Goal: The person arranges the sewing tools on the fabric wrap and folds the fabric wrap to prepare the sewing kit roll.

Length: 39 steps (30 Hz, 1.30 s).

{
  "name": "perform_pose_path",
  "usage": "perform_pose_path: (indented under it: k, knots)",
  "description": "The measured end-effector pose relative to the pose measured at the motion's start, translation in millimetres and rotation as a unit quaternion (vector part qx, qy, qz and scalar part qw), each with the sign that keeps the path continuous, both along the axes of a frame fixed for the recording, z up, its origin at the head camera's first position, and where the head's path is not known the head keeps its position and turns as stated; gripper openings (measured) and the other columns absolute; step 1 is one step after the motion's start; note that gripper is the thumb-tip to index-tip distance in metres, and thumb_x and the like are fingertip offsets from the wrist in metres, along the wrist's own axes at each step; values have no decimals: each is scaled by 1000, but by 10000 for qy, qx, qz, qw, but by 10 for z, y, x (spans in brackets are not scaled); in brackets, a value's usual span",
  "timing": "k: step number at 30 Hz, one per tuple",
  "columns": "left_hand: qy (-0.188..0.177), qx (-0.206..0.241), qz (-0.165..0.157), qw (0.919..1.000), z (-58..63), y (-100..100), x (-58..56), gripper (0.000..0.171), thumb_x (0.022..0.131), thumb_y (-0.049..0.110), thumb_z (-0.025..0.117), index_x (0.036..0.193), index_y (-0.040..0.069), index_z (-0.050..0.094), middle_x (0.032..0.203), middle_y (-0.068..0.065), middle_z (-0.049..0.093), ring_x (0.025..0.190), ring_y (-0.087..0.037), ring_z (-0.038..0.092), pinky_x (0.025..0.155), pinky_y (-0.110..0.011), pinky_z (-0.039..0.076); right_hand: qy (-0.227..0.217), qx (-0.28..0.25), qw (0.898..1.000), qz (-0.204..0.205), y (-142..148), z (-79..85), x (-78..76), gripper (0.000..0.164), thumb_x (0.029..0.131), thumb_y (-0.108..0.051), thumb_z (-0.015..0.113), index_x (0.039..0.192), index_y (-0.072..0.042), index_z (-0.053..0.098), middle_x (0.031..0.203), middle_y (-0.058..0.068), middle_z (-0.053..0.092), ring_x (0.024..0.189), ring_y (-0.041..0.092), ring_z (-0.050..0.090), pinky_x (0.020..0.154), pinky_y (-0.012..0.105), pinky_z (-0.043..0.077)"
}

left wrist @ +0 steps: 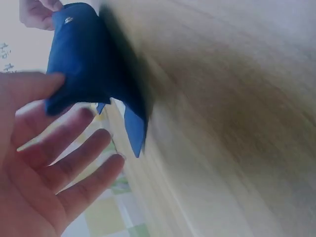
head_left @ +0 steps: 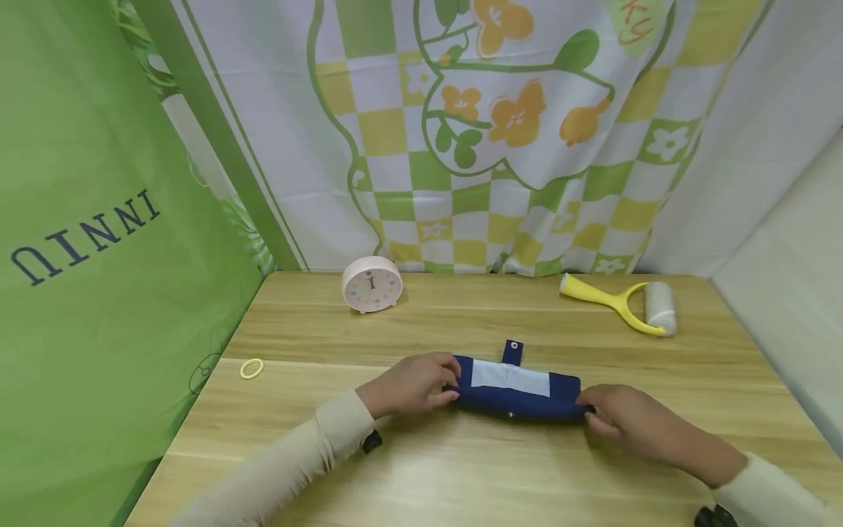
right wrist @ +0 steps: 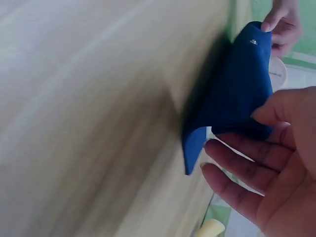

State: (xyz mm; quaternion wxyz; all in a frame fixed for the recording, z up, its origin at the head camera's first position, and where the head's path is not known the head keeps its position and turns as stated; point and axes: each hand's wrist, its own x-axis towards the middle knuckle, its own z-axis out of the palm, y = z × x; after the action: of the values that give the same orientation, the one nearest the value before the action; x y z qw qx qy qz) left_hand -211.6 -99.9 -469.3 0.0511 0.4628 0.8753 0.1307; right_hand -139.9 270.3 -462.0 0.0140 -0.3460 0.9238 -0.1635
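Observation:
A navy fabric pouch point(head_left: 546, 408), partly folded over, lies across the middle of the wooden table. A pale panel point(head_left: 510, 377) shows on its upper side, and a short strap point(head_left: 512, 354) with a metal snap sticks out at the back. At the left end, my left hand point(head_left: 415, 384) pinches the folded edge, its thumb on the front face. My right hand point(head_left: 635, 424) pinches the other end between thumb and index finger. In the right wrist view, the front roll of the pouch point(right wrist: 237, 94) is lifted while a back flap hangs down; the other fingers are loosely spread.
A pink round alarm clock point(head_left: 372, 287) stands at the back left. At the back right lies a yellow-handled lint roller point(head_left: 615, 300). A small yellow ring point(head_left: 244, 370) rests near the left edge. Fabric curtains point(head_left: 474, 205) close off the table's back.

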Motion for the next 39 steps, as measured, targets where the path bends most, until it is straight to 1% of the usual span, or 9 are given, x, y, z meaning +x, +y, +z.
perform_pose_path:
  k: [3, 7, 12, 16, 22, 26, 31, 36, 39]
  knots:
    - [-381, 376, 209, 9983, 0, 6, -74, 21, 101, 27, 61, 106, 12, 75, 103, 2, 74, 89, -3, 66, 83, -20, 54, -495, -566, 9968, -288, 0, 39, -79, 15, 99, -6, 59, 110, -1, 67, 83, -4, 68, 68, -5, 55, 58, 24, 50]
    - [-921, 877, 698, 9894, -76, 49, -200, 23, 101, 25, 61, 112, 9, 74, 88, 2, 75, 67, 2, 58, 67, -14, 49, -848, -1173, 9874, -642, -23, 37, -180, 17, 99, 2, 53, 115, 5, 59, 75, -3, 62, 56, -8, 43, 50, 20, 41]
    - [-1194, 1227, 1323, 9763, -158, 168, -376, 26, 100, 25, 63, 119, 10, 72, 68, 3, 62, 54, -2, 44, 55, -16, 39, -1121, -1140, 9799, -1195, -41, 23, -339, 18, 99, 0, 54, 116, 6, 56, 85, 6, 69, 63, -2, 51, 55, 22, 44]
    - [-1324, 1187, 1661, 9699, -205, 261, -483, 26, 100, 25, 63, 121, 13, 73, 69, 0, 61, 54, -5, 43, 55, -18, 36, -1151, -825, 9785, -1497, -32, -46, -473, 18, 96, -3, 58, 112, 6, 59, 84, 6, 68, 66, 4, 50, 58, 23, 41]
    - [-1593, 804, 1831, 9668, -306, 316, -540, 24, 99, 24, 65, 119, 14, 75, 83, 1, 72, 59, -3, 48, 60, -18, 41, -1239, -555, 9738, -1822, -60, -214, -570, 19, 93, -6, 61, 108, 5, 63, 76, 6, 65, 61, 11, 55, 56, 27, 44]
    - [-1462, 755, 1833, 9692, -341, 307, -550, 20, 96, 24, 69, 112, 16, 76, 80, 1, 72, 63, -5, 53, 65, -21, 45, -970, -342, 9759, -1926, -108, -251, -562, 15, 90, -8, 65, 101, 3, 66, 81, 8, 67, 71, 16, 59, 63, 34, 48]
    - [-1213, 663, 1833, 9733, -352, 295, -556, 14, 94, 24, 71, 104, 16, 76, 90, 1, 74, 83, -9, 62, 81, -27, 50, -729, -135, 9786, -1919, -180, -259, -527, 13, 88, -9, 68, 97, 0, 67, 81, 6, 64, 72, 17, 57, 64, 36, 47]
    - [-1298, 473, 1850, 9730, -309, 313, -584, 19, 94, 24, 72, 110, 15, 75, 99, 0, 76, 93, -13, 67, 86, -29, 52, -928, 48, 9790, -1814, -174, -234, -561, 14, 89, -9, 67, 99, 1, 66, 82, 7, 65, 72, 16, 58, 64, 36, 48]
    - [-1430, 628, 1884, 9696, -209, 328, -613, 27, 94, 22, 71, 119, 13, 73, 107, -2, 75, 98, -15, 69, 87, -30, 54, -1267, 144, 9771, -1702, -133, -119, -623, 17, 90, -10, 65, 102, 3, 65, 85, 12, 68, 75, 20, 62, 66, 38, 51]
